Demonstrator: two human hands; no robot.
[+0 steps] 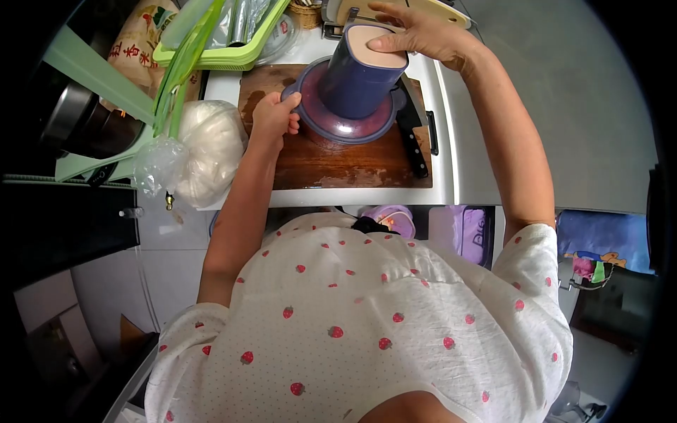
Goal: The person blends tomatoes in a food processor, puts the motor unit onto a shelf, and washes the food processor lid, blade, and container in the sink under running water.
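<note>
A purple tub [350, 88] with a beige top [375, 59] is standing on the lidded part of a round purple bowl [345, 132]; the bowl is sitting on a wooden board [338, 168], around the middle of its far edge; whether the tub is truly leaning is hard to tell through the bent view; the left hand [273, 116] is gripping the bowl by its left rim, thumb lying on top and the other fingers curling closed beneath; the right hand [427, 34] is spreading loosely open over the tub, its thumb resting on the beige top and its other fingers stretching past the far side; nothing is showing clasped in that palm.

A knife [414, 144] is lying along the board's right edge, its black handle pointing to the near right corner and part of its blade hiding behind the bowl; the board is resting on a white surface [317, 198], whose near edge is running just in front of it.

Just beside the board's left edge a clear bag [214, 137] is bulging with something white; green leaves [173, 99] are trailing down toward it from a green tray [226, 59], which is sitting beyond the board's far left corner; a printed sack [137, 49] is standing further left; a dark pot [92, 123] is showing below it.
</note>
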